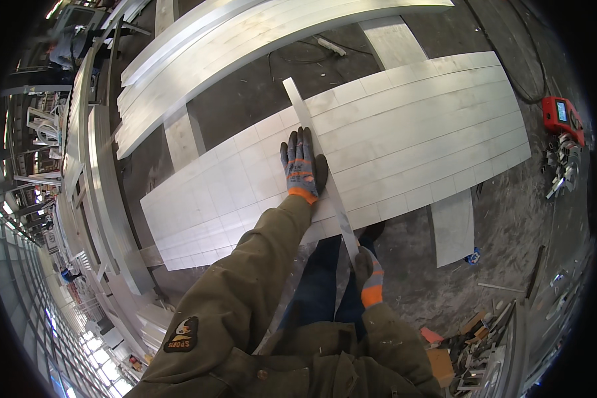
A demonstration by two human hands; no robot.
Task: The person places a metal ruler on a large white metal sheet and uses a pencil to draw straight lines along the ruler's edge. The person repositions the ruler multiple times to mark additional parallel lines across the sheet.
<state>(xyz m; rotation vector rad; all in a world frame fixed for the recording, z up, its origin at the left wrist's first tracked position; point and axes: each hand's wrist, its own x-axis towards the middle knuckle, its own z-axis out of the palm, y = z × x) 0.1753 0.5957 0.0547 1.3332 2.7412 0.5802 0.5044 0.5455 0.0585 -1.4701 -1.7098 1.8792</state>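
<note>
Several silvery aluminium profiles lie side by side before me, their top faces crossed by thin lines. Across them runs a long, narrow flat metal bar, its near end jutting past the profiles' near edge towards my body. My left hand, in a grey glove with an orange cuff, rests flat on the profiles and bar, fingers stretched away from me and thumb on the bar's right side. In a matching glove, my right hand grips the bar's near end; its fingertips are partly hidden.
More long profiles lie beyond, across supporting beams. Long metal lengths stand to the left. On the right are a red device with a screen and metal offcuts. Scraps and a cardboard box lie lower right.
</note>
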